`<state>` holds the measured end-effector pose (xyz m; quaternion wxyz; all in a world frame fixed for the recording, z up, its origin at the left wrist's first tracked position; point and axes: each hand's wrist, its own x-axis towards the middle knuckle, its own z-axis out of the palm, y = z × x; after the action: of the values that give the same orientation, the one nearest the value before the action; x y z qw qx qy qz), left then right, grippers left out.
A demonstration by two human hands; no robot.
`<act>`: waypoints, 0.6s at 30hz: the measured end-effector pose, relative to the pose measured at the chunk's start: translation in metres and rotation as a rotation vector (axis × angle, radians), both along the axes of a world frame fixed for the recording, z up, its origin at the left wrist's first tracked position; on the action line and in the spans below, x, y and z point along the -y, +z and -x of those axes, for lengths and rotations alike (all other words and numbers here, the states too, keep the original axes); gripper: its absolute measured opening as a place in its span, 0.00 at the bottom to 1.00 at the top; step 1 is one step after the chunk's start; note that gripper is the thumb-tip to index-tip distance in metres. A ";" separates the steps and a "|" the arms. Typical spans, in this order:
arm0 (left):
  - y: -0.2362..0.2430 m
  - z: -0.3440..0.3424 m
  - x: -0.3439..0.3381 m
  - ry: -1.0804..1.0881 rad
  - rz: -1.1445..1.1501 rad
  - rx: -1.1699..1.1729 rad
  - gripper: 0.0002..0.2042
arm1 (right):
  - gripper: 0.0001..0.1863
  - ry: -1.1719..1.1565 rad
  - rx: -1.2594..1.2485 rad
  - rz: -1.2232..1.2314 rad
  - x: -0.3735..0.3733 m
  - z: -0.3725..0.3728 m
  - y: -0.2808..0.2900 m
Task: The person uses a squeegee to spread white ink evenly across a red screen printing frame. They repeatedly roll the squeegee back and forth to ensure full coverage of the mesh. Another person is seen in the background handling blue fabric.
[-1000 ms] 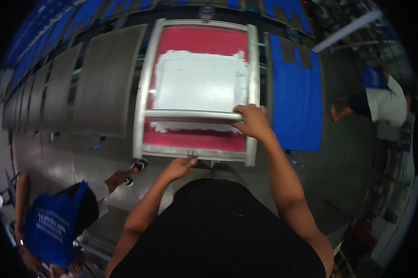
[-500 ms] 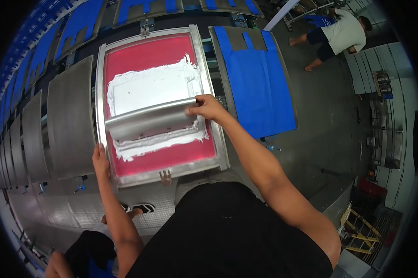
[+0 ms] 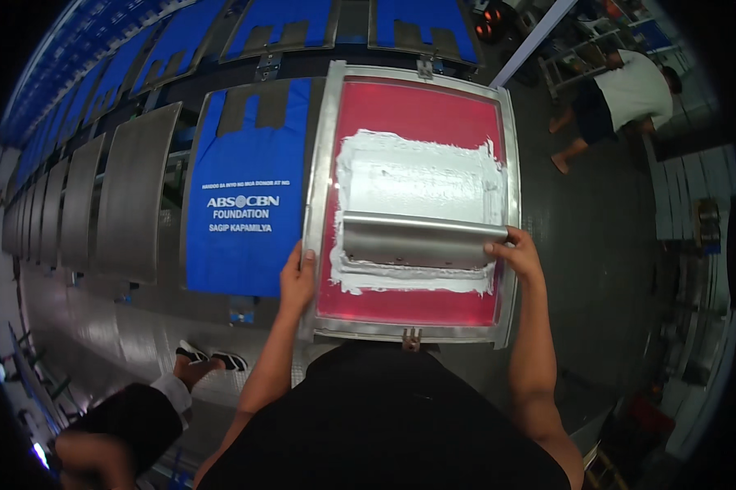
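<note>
A screen-printing frame (image 3: pixel 511 163) with a metal rim and red mesh lies in front of me. White ink (image 3: pixel 417 175) covers the middle of the mesh. Across the ink, tilted, rests a metal squeegee (image 3: pixel 417 239). My right hand (image 3: pixel 521 255) pinches its right end between thumb and fingers, close to the frame's right rim. At the frame's lower left side, my left hand (image 3: pixel 297 279) grips the rim, thumb on top. Just left of the frame, a blue fabric bag (image 3: pixel 245 171) with white print lies flat on a pallet. Whatever is under the frame is hidden.
More blue bags (image 3: pixel 425 24) lie on pallets along the far row. Several bare grey pallets (image 3: pixel 139 196) stand to the left. One co-worker (image 3: pixel 621 98) bends over at the far right. Another person (image 3: pixel 127 429) is at the lower left.
The frame, with the squeegee on it, now sits further right, one pallet over. A printed blue bag has come into view on its left. Both hands have stayed with the frame and squeegee.
</note>
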<state>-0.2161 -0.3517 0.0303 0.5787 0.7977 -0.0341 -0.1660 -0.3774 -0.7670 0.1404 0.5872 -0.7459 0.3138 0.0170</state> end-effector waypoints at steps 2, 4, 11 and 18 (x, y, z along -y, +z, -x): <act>0.004 0.022 0.028 0.023 -0.009 -0.036 0.22 | 0.19 0.031 0.000 -0.017 0.032 0.015 -0.011; -0.011 0.034 0.045 0.068 -0.041 -0.011 0.22 | 0.19 0.056 -0.043 -0.037 0.064 0.019 -0.028; -0.014 0.056 0.092 0.075 -0.147 0.021 0.23 | 0.18 0.082 0.068 -0.052 0.105 0.047 -0.068; -0.076 0.046 0.086 0.081 -0.098 0.017 0.26 | 0.20 0.113 0.070 0.072 0.117 0.038 -0.089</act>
<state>-0.2620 -0.4379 -0.0459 0.5450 0.8272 0.0013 -0.1372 -0.4155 -0.8843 0.0513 0.5688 -0.7832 0.2508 0.0128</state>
